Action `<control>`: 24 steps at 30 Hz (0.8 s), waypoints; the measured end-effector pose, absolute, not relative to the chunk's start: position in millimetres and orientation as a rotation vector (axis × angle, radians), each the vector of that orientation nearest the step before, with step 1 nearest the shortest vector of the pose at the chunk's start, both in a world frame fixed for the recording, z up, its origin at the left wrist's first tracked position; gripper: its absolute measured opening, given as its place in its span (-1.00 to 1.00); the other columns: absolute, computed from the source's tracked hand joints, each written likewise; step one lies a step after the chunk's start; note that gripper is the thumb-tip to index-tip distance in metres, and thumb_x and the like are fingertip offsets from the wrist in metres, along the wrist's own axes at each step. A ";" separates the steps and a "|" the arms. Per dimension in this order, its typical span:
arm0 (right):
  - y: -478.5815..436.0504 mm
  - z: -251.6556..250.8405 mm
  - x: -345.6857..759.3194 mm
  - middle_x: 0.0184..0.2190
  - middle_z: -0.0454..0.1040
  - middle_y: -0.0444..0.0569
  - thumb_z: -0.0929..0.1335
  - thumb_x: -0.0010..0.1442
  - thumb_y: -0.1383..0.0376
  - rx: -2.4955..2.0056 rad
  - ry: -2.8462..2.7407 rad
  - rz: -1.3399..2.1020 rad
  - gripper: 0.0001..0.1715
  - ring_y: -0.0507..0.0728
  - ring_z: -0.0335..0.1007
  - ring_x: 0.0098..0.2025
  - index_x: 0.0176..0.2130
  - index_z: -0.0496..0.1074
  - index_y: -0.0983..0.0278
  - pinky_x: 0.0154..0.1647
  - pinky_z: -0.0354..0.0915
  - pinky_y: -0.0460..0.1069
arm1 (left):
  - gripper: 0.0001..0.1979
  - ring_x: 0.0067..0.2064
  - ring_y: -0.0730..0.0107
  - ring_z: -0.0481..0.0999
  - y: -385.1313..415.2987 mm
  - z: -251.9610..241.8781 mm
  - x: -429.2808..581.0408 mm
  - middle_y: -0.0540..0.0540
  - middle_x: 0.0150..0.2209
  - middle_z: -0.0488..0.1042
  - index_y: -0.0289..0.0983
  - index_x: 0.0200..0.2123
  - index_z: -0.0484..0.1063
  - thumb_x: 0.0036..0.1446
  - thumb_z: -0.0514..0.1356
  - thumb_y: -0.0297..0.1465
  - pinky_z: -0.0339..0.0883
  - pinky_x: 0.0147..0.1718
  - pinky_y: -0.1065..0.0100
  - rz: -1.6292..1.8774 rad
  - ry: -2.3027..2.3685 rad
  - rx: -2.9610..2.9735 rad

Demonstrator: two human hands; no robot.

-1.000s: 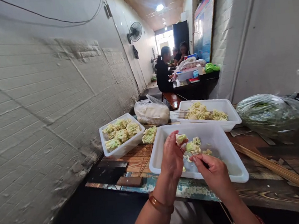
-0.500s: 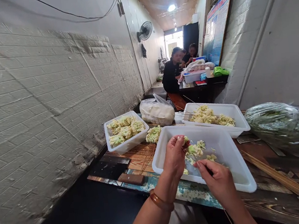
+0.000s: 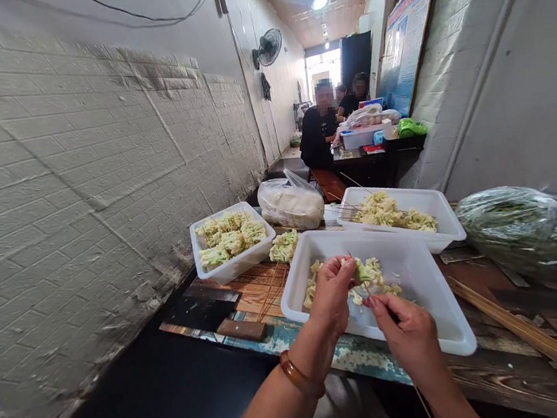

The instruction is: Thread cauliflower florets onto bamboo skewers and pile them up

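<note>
My left hand (image 3: 332, 293) pinches a pale green cauliflower piece (image 3: 362, 270) over the near white tub (image 3: 441, 314). My right hand (image 3: 408, 338) is closed on a thin bamboo skewer (image 3: 367, 288) whose tip reaches into that piece. More cauliflower pieces (image 3: 312, 289) lie in the tub under my hands. A bangle sits on my left wrist.
A white tub of cauliflower (image 3: 229, 241) stands left, another with skewered pieces (image 3: 394, 212) behind. A tied bag of white stuff (image 3: 291, 204), a bag of greens (image 3: 526, 224), a cleaver (image 3: 210, 317) and a bundle of skewers (image 3: 524, 332) lie on the table. People sit at a far table (image 3: 322, 130).
My left hand dropped lower and brought the cauliflower piece onto the skewer tip. The view shifted slightly; more pieces show at the tub's left side.
</note>
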State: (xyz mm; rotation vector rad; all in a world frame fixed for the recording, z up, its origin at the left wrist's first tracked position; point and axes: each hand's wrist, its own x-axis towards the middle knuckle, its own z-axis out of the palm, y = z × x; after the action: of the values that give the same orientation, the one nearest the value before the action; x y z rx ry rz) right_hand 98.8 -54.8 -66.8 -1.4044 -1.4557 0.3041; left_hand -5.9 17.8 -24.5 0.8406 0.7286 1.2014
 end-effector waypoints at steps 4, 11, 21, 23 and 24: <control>-55.5 -65.9 99.5 -0.50 0.56 -0.10 0.26 0.27 0.15 -1.402 -1.445 0.303 -0.64 0.05 0.46 -0.47 -0.40 0.54 0.26 -0.43 0.27 -0.10 | -0.70 -0.44 0.56 0.24 14.0 -25.8 -5.1 0.05 -0.51 0.28 -0.32 -0.50 0.32 -0.13 0.35 -0.26 0.15 -0.40 0.46 1.185 0.732 0.849; -57.7 -65.1 98.5 -0.57 0.51 -0.13 0.27 0.26 0.16 -1.414 -1.451 0.270 -0.64 0.03 0.40 -0.52 -0.42 0.53 0.27 -0.46 0.24 -0.10 | -0.70 -0.47 0.60 0.22 9.5 -28.5 -4.3 0.07 -0.52 0.25 -0.33 -0.50 0.31 -0.11 0.35 -0.28 0.14 -0.43 0.49 1.203 0.675 0.822; -58.8 -65.6 101.3 -0.39 0.59 -0.02 0.29 0.23 0.09 -1.466 -1.249 0.376 -0.63 0.11 0.47 -0.37 -0.27 0.56 0.29 -0.35 0.33 -0.05 | -0.56 -0.31 0.47 0.45 40.2 -12.3 -42.8 -0.07 -0.25 0.46 -0.26 -0.14 0.38 -0.02 0.29 -0.12 0.28 -0.29 0.39 1.096 0.737 1.043; -59.3 -66.7 100.8 -0.33 0.60 0.00 0.32 0.21 0.08 -1.458 -1.193 0.393 -0.62 0.13 0.49 -0.33 -0.23 0.57 0.30 -0.31 0.35 -0.03 | -0.60 -0.28 0.45 0.45 48.7 -11.2 -54.9 -0.08 -0.25 0.47 -0.27 -0.15 0.38 0.04 0.25 -0.12 0.27 -0.25 0.39 1.080 0.779 1.175; -59.6 -66.5 100.7 -0.31 0.61 0.00 0.33 0.19 0.08 -1.457 -1.174 0.407 -0.62 0.14 0.50 -0.32 -0.20 0.57 0.30 -0.30 0.37 -0.02 | -0.62 -0.27 0.44 0.45 52.3 -11.5 -59.6 -0.08 -0.27 0.47 -0.28 -0.16 0.39 0.05 0.24 -0.14 0.26 -0.24 0.39 1.041 0.802 1.273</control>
State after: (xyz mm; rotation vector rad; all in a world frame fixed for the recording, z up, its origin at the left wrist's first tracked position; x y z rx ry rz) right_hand 100.7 -59.6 -66.5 -1.4570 -1.1736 0.4066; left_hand -59.6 52.3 -11.5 1.2732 0.8016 1.0405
